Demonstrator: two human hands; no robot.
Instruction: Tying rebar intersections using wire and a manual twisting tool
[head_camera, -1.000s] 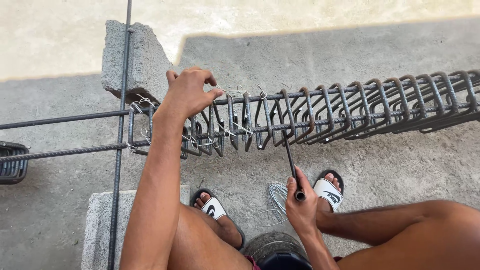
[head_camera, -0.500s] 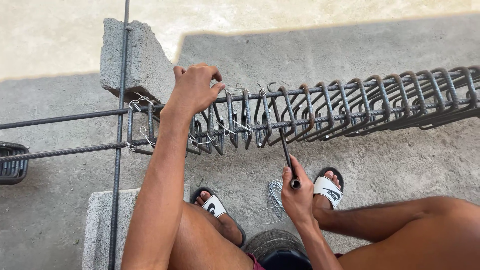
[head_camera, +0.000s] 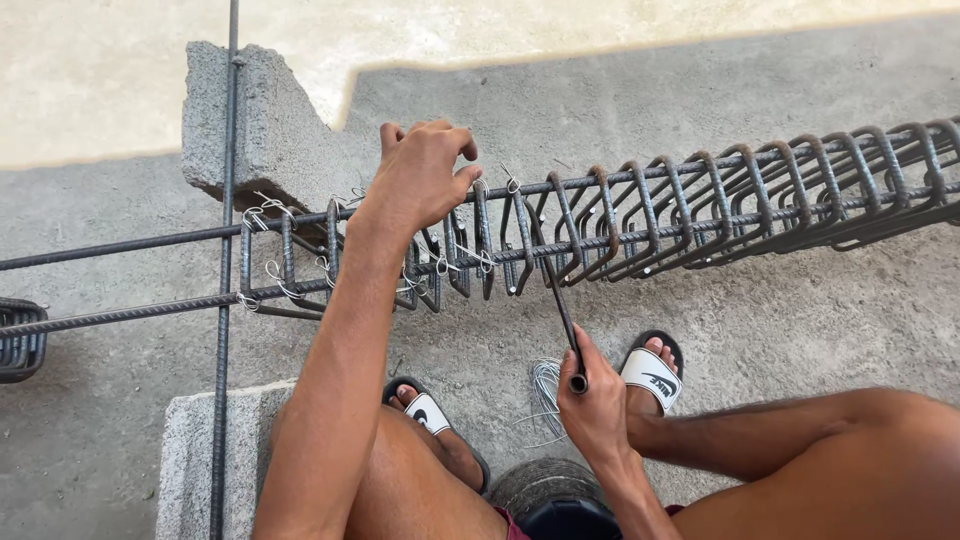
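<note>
Left grip (head_camera: 425, 170) curled over rebar cage (head_camera: 600, 225) top bar, right grip (head_camera: 592, 408) closed around tying hook (head_camera: 560, 300), below cage.

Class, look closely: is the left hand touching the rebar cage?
Touching. The head view shows the left hand resting on the rebar cage, fingers curled over its top bar.

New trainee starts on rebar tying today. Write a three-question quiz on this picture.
1. True or false: the left hand rests on the rebar cage.
2. What does the right hand hold?
A. a hammer
B. a thin metal tying tool
C. a paintbrush
3. What lies on the ground between the two sandals?

Key
1. True.
2. B.
3. A bundle of thin wire.
</note>
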